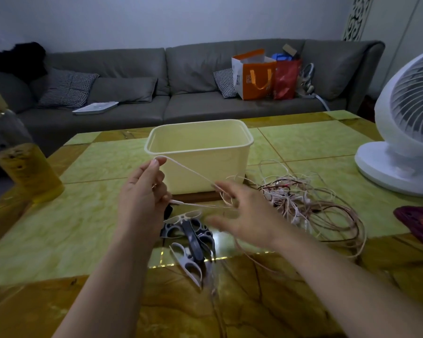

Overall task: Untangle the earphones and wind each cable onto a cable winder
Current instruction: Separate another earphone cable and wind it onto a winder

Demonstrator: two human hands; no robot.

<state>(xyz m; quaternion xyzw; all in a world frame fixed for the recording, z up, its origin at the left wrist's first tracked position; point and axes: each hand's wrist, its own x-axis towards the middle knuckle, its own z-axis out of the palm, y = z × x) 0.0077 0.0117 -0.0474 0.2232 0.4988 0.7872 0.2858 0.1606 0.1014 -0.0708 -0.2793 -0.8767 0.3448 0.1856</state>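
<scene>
Left hand (142,191), raised over the desk (59,215), pinches a pale earphone cable (188,169) at its fingertips. Grey cable winders (191,230) lie on the desk below, between the two hands. The strand runs to the right hand (244,213), whose fingers seem spread but are blurred, so I cannot tell its grip. The earphone tangle (303,198) lies just beside it, and a white fan (401,142) stands farther right.

One tub (198,172), one fan (410,123), one bottle (22,162), two hands (142,193) (244,215) (winders (191,232) overlap, uncounted).
</scene>
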